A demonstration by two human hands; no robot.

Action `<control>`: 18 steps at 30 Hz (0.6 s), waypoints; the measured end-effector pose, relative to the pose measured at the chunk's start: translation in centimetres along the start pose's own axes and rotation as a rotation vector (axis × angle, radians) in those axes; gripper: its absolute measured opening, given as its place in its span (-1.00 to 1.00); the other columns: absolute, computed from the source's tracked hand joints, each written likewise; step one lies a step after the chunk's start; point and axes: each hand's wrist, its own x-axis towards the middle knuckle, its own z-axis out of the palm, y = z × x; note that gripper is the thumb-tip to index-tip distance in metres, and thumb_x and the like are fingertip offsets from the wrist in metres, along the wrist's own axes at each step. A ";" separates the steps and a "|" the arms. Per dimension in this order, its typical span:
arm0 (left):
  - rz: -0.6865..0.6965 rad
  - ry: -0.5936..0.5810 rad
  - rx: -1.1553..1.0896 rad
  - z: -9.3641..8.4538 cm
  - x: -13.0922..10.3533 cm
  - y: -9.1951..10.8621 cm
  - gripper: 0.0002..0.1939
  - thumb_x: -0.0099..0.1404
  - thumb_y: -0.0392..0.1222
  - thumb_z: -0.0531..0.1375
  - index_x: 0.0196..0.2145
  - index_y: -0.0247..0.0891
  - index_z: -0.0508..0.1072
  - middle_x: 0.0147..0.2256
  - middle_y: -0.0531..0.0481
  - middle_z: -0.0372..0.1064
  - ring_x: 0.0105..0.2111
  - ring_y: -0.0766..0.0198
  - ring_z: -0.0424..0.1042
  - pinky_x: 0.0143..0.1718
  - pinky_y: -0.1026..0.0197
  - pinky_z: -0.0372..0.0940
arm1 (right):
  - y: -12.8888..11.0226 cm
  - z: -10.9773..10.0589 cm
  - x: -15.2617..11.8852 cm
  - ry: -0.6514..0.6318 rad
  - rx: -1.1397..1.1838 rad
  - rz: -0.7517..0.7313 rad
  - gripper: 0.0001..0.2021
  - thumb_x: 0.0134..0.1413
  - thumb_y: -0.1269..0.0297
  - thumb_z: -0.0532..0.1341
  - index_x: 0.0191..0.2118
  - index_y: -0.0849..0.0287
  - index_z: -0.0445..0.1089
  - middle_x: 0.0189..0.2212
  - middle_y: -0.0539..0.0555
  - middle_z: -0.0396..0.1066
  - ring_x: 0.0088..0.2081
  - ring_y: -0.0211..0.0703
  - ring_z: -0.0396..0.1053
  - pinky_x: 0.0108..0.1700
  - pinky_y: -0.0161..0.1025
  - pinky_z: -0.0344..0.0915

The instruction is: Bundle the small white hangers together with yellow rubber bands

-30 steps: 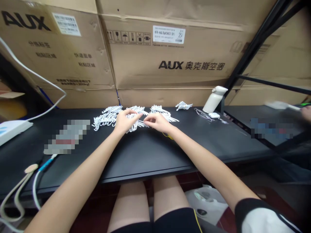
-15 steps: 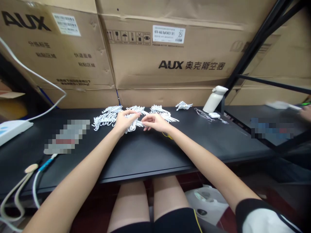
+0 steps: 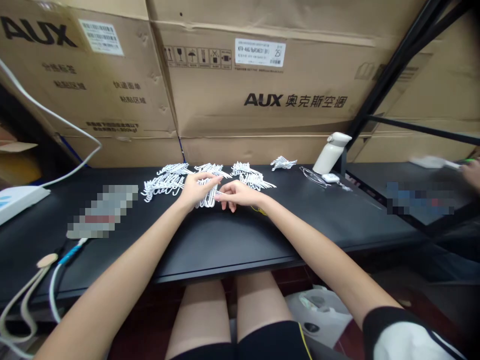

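Note:
A bundle of white wire hooks [image 3: 206,199] is between my two hands, low over the black tabletop. My left hand [image 3: 195,190] curls around the bundle from the left, thumb and fingers closed on it. From the right, my right hand [image 3: 240,194] pinches at the near right end of the same bundle, and its other fingers curl below. More white hooks lie behind and beside the hands: a left pile [image 3: 159,187], a back pile [image 3: 213,169] and a right pile [image 3: 255,180]. The parts of the held hooks under my fingers are hidden.
A small hook pile [image 3: 284,163] lies farther back. Beyond it on the right are a cream bottle [image 3: 333,152], glasses [image 3: 314,176] and a white case [image 3: 330,178]. A blurred-out phone-like slab [image 3: 103,212] with a cable lies left. Cardboard boxes [image 3: 262,120] wall the back.
My right hand has shifted slightly, with its thumb and fingers now closed at the bundle's end and the lower fingers hanging down. My left hand has moved slightly right.

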 end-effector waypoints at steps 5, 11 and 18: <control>0.015 0.004 0.010 0.0 0.0 0.1 -0.70 0.13 0.05 0.23 -0.51 -0.26 0.53 -0.43 -0.03 0.51 -0.33 0.17 0.45 -0.16 0.19 0.28 | 0.1 0.3 -0.2 -0.048 -0.090 -0.009 -0.76 0.06 0.15 0.23 -0.39 0.26 0.32 -0.44 0.09 0.50 -0.62 -0.36 0.36 -0.55 -0.40 0.29; 0.020 -0.003 0.000 0.1 -0.1 0.4 -0.71 0.11 0.04 0.25 -0.47 -0.27 0.53 -0.42 -0.06 0.52 -0.35 0.16 0.47 -0.19 0.18 0.29 | 0.2 1.2 -0.3 0.044 -0.331 -0.070 -0.78 0.14 0.20 0.11 -0.43 0.24 0.27 -0.56 -0.02 0.37 -0.64 -0.37 0.29 -0.53 -0.40 0.22; 0.009 -0.044 0.056 0.2 -0.1 0.4 -0.70 0.10 0.05 0.26 -0.46 -0.27 0.55 -0.38 -0.07 0.53 -0.32 0.14 0.46 -0.15 0.16 0.28 | 0.3 1.6 -0.1 0.051 -0.485 -0.058 -0.66 0.26 0.18 -0.04 -0.48 0.24 0.24 -0.66 -0.04 0.27 -0.56 -0.31 0.27 -0.38 -0.33 0.18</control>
